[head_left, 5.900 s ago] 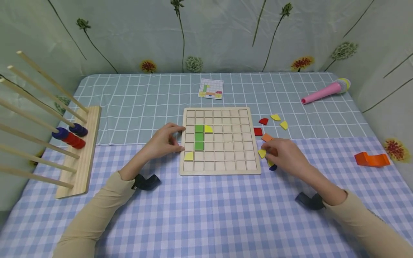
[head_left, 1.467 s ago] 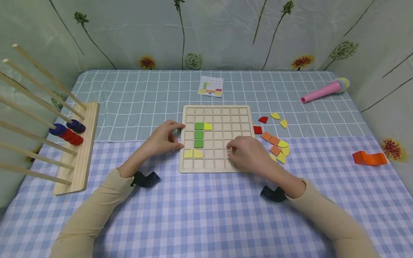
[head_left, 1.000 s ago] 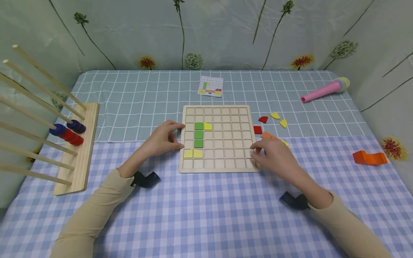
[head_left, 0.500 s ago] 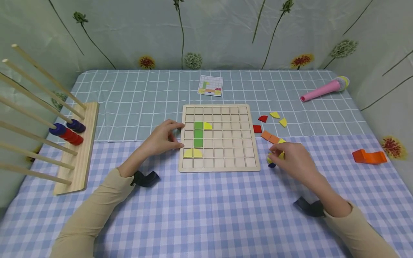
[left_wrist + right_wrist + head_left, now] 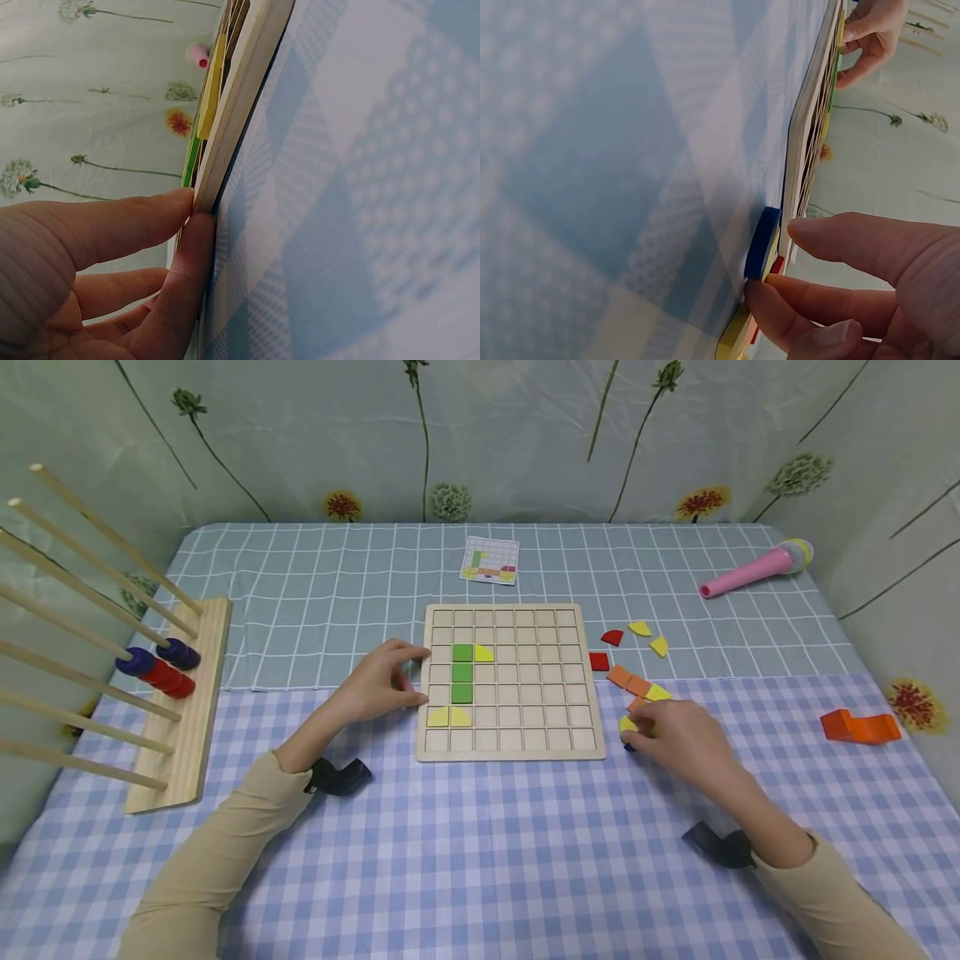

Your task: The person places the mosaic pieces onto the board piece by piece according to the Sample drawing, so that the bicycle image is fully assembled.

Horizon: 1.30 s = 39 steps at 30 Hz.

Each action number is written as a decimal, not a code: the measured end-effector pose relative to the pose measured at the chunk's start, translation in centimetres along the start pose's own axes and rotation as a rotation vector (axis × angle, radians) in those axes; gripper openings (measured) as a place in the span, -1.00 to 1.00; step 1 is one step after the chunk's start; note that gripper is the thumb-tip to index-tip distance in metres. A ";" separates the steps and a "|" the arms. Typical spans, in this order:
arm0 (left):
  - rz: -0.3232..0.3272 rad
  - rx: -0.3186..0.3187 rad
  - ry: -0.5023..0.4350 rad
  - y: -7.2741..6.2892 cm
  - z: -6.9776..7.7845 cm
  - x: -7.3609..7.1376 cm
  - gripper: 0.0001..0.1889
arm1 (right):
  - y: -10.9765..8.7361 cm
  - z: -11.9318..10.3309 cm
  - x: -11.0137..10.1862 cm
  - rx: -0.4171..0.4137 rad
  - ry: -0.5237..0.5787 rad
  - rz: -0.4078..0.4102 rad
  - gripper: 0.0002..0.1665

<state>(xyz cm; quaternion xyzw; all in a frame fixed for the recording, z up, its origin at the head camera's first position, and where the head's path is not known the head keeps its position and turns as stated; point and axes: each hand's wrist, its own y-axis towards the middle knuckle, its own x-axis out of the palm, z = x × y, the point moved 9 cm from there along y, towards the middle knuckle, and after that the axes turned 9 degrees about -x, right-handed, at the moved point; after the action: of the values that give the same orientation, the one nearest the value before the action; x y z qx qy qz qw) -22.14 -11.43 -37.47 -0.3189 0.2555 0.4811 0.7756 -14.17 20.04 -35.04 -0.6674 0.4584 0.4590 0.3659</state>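
Observation:
A square wooden grid board lies flat at the middle. Its cells hold green tiles and yellow quarter-circle tiles. Along the board's left edge rest the fingertip and thumb of my left hand, set apart. My right hand is low over the loose tiles right of the board. In the right wrist view, a dark blue tile touches its index fingertip, and its thumb stands just off that tile. A yellow tile shows beside these fingertips in the head view; the hand hides other tiles.
Orange tiles, a red square tile and further yellow tiles lie right of the board. Behind it is a printed pattern card. A wooden peg rack stands left; a pink microphone and orange block lie right.
Since the earliest frame, a second yellow tile has come into the board's lower left row. My right hand has moved from over the board rightward to the loose tiles and lowered. My left hand stays.

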 end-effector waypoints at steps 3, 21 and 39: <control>0.001 -0.001 0.005 0.0 0.0 0.0 -0.29 | 0.3 -0.4 0.1 -0.013 -0.022 -0.006 -0.76; -0.001 0.008 -0.005 0.0 0.0 0.0 -0.29 | 1.5 -1.2 0.5 -0.055 -0.036 -0.012 -0.78; -0.003 0.006 -0.014 0.0 -0.2 0.0 -0.29 | 3.1 -7.6 0.7 -0.204 0.039 0.048 -0.82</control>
<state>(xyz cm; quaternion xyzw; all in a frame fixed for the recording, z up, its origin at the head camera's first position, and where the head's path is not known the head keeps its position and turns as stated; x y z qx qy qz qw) -22.19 -11.58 -37.57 -0.3136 0.2509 0.4815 0.7790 -14.86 11.95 -33.50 -0.6988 0.4321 0.4988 0.2759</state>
